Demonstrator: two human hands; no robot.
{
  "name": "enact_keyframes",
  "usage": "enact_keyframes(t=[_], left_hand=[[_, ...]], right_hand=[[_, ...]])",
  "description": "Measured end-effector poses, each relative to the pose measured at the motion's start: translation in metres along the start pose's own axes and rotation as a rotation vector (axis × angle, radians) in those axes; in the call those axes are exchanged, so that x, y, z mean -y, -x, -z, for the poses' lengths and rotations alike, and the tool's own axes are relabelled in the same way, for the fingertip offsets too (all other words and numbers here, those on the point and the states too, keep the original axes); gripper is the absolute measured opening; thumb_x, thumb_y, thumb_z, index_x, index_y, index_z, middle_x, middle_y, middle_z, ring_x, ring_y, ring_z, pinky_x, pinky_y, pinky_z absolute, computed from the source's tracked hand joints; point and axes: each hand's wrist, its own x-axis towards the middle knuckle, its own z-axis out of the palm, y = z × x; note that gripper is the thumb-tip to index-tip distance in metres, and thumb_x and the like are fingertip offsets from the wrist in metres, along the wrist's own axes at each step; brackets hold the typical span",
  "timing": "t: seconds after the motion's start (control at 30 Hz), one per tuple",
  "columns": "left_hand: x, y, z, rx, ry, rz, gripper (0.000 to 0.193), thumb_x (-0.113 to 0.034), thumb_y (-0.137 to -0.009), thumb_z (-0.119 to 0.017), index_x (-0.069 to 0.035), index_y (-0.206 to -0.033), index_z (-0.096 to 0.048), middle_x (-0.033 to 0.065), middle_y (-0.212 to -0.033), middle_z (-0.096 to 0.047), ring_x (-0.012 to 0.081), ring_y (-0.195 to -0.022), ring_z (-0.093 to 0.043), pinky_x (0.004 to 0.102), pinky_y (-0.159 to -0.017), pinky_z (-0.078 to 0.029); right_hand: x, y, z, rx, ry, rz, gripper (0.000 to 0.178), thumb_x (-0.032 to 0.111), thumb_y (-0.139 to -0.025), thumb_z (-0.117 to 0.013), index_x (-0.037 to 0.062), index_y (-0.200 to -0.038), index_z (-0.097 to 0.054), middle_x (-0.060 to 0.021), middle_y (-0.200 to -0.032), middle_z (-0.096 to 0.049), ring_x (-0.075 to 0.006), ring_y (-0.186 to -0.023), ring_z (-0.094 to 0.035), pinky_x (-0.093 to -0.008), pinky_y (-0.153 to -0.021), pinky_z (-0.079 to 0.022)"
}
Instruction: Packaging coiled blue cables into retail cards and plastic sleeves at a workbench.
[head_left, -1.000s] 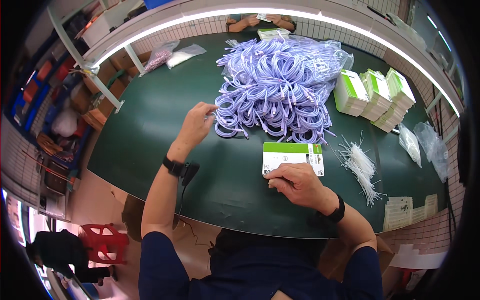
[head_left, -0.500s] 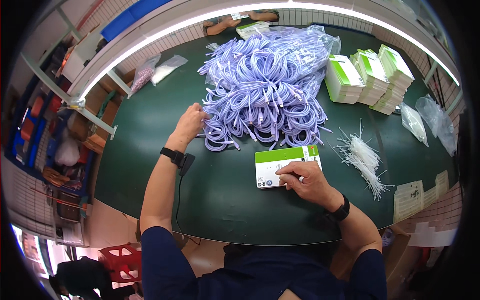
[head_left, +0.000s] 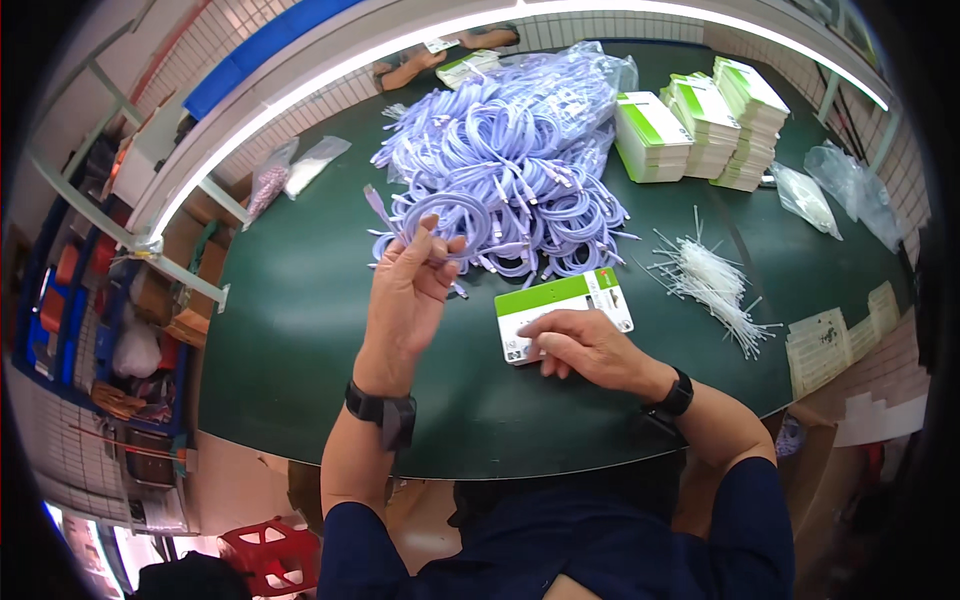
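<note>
In my left hand (head_left: pixel 412 290) is a coiled lilac cable (head_left: pixel 458 212), pinched between thumb and fingers, one plug end sticking up on its left. The coil is held just in front of a big heap of similar lilac cables (head_left: pixel 530 150). My right hand (head_left: pixel 590 350) is over a small stack of white and green cards (head_left: pixel 540 297) on the table. Its thumb and index finger are drawn together with the other fingers curled under; whatever they may hold is too small or hidden to name.
White cable ties (head_left: pixel 705 285) lie loose right of the cards. Tall stacks of white and green cards (head_left: pixel 655 150) stand at the back right, beside clear plastic bags (head_left: pixel 805 200). Small bags (head_left: pixel 315 165) lie at the far left of the green table (head_left: pixel 290 330). Another person's hands (head_left: pixel 425 60) show across it.
My left hand has come back from the heap's left edge, lifting a cable coil toward me. My right hand stays at the cards, its fingers slightly shifted. The whole view has shifted slightly.
</note>
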Motion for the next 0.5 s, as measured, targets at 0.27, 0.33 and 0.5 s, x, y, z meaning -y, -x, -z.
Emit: enact_keyframes(t=[0.27, 0.33, 0.5], left_hand=[[0.059, 0.03, -0.075, 0.124, 0.296, 0.31, 0.036, -0.028, -0.114, -0.043, 0.002, -0.129, -0.056, 0.0115, -0.1, -0.07, 0.0254, -0.094, -0.075, 0.0288, -0.076, -0.061], [0.064, 0.026, -0.08, 0.127, 0.313, 0.345, 0.037, -0.028, -0.114, -0.042, 0.002, -0.131, -0.055, 0.0127, -0.101, -0.071, 0.0257, -0.091, -0.075, 0.0295, -0.077, -0.062], [0.078, 0.018, -0.081, 0.179, 0.15, 0.356, 0.043, -0.028, -0.115, -0.041, 0.006, -0.138, -0.051, 0.0197, -0.112, -0.073, 0.0254, -0.083, -0.076, 0.0333, -0.073, -0.064]], right_hand=[[0.008, 0.005, 0.006, -0.137, 0.112, 0.029, 0.053, 0.042, -0.111, -0.041, -0.0059, -0.125, -0.059, -0.0124, -0.101, -0.069, -0.0156, -0.081, -0.065, -0.0298, -0.069, -0.053], [0.003, 0.009, 0.018, -0.147, 0.159, 0.02, 0.056, 0.046, -0.111, -0.04, -0.006, -0.126, -0.057, -0.0123, -0.102, -0.069, -0.016, -0.081, -0.065, -0.0304, -0.069, -0.053], [-0.008, 0.013, 0.04, -0.151, -0.101, 0.02, 0.071, 0.057, -0.111, -0.033, -0.0054, -0.139, -0.053, -0.0106, -0.102, -0.068, -0.016, -0.079, -0.063, -0.0296, -0.07, -0.053]])
